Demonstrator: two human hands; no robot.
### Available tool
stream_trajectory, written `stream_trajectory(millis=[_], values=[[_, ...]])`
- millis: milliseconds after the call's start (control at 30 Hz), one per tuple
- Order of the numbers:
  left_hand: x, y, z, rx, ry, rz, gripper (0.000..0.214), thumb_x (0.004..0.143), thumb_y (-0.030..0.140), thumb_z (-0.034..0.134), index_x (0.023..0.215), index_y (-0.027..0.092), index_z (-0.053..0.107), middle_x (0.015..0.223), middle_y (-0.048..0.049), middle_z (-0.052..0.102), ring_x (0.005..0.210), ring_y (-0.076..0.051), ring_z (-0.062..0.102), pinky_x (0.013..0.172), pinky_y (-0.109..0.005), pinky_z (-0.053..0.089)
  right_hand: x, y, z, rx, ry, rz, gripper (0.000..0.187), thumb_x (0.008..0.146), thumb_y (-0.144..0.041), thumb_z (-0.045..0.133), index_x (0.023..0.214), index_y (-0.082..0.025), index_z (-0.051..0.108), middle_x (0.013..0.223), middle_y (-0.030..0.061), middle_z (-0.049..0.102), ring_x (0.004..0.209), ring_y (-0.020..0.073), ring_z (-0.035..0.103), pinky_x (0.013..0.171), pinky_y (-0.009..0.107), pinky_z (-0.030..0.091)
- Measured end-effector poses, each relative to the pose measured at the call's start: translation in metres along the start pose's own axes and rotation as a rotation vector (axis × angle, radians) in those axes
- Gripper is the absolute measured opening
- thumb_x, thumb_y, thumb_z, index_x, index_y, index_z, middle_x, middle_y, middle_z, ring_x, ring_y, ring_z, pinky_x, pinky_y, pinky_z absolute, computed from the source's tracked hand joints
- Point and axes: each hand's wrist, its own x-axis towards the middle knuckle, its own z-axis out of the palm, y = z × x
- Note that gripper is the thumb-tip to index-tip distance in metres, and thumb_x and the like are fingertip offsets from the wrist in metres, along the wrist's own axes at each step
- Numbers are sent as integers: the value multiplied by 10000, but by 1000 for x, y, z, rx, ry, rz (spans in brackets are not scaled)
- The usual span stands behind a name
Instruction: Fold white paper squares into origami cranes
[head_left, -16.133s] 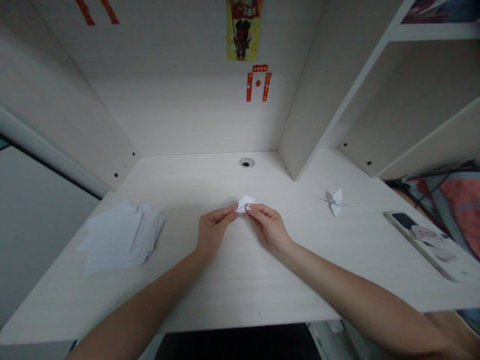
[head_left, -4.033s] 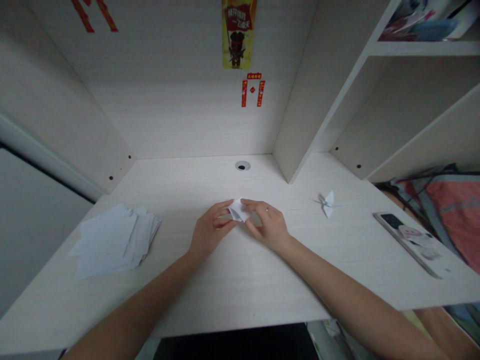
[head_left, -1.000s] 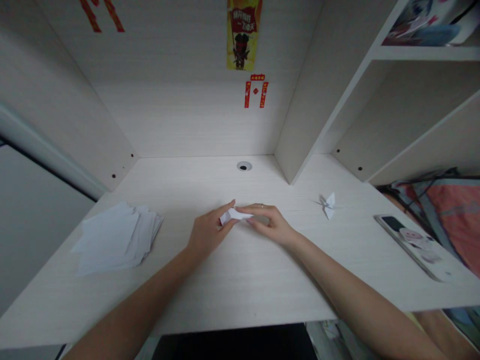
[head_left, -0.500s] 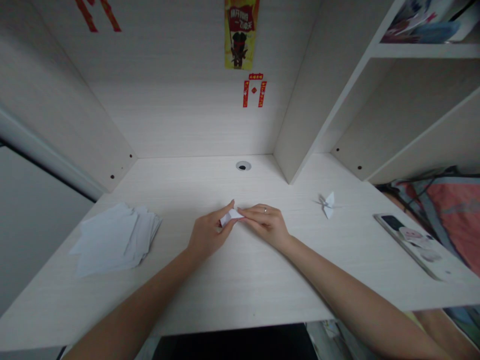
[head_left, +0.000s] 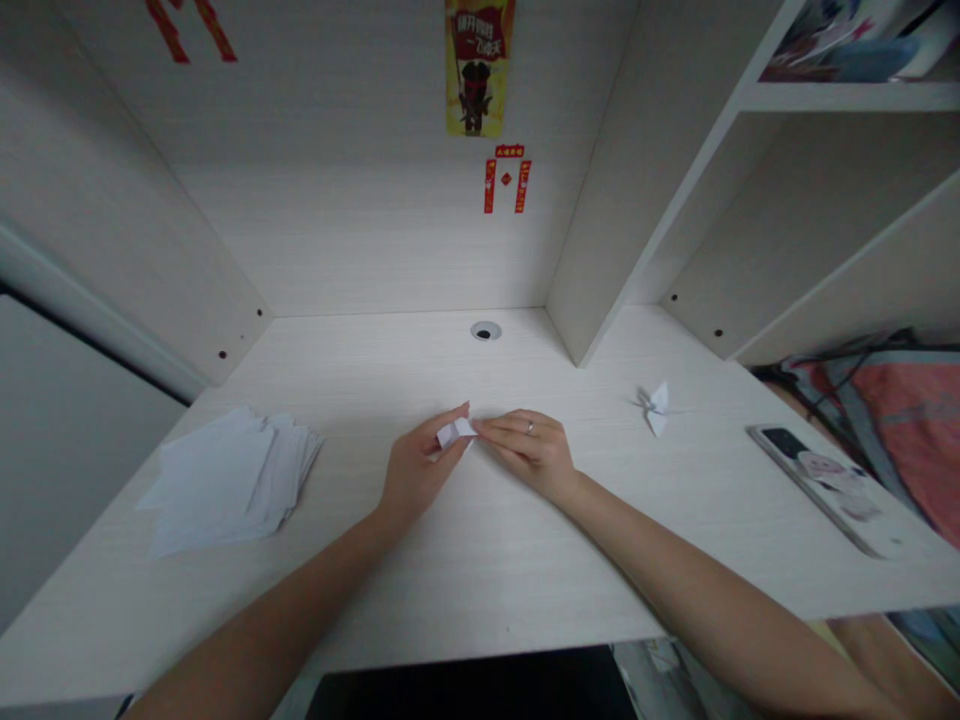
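Broadly, a pale wood-grain desk (head_left: 390,590) spans the view, with a stack of loose white paper sheets (head_left: 214,475) on the person's left and a phone (head_left: 814,485) lying on the far right. Between these, the left hand (head_left: 415,463) and right hand (head_left: 534,450) meet near the middle. Well apart from them, toward the phone, sits a winged paper figure (head_left: 656,408) (crane-like, by its points). Smaller still is the folded piece of paper (head_left: 452,432) at the fingertips, its long axis running roughly sideways. Most of it lies within the left hand's grip, so that hand is nearer; its right end reaches the other fingertips. The left thumb and index finger pinch it from below and above; the right fingers are pressed together, pinching that narrow end. One second earlier, the right thumb and index finger stood apart around a longer exposed point; now they have closed and cover it.
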Motion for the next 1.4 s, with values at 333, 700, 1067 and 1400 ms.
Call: stream_trajectory(millis=[333, 700, 1067, 1400], values=[[2, -4, -2, -43, -25, 13, 378, 758, 295, 588, 1129, 227, 599, 1117, -38, 652, 918, -176, 630, 808, -278, 491, 0, -2, 1, -4, 16, 25, 310, 818, -180, 584, 1116, -262, 618, 932, 23, 717, 825, 156, 664, 748, 297, 530], [7, -8, -3, -58, 16, -11, 403, 748, 311, 608, 1135, 199, 601, 1088, -59, 668, 948, -186, 629, 822, -283, 491, 2, 4, -8, -174, 22, -106, 286, 812, -185, 601, 1090, -246, 631, 906, 15, 724, 801, 149, 670, 739, 285, 522], [8, 1, -1, -49, 46, -55, 436, 717, 299, 636, 1135, 180, 602, 1076, -66, 675, 901, -174, 652, 772, -268, 525, 1, 11, -13, -358, -56, -240, 371, 829, -162, 578, 1190, -243, 555, 1019, 24, 697, 884, 159, 649, 770, 297, 512], [6, -1, -3, 99, 79, -6, 391, 734, 297, 609, 1112, 194, 615, 990, -24, 704, 792, -153, 667, 692, -244, 538, 1, 10, -13, -419, -127, -231, 335, 843, -173, 562, 1172, -233, 570, 1036, 36, 690, 890, 166, 644, 774, 316, 508]])
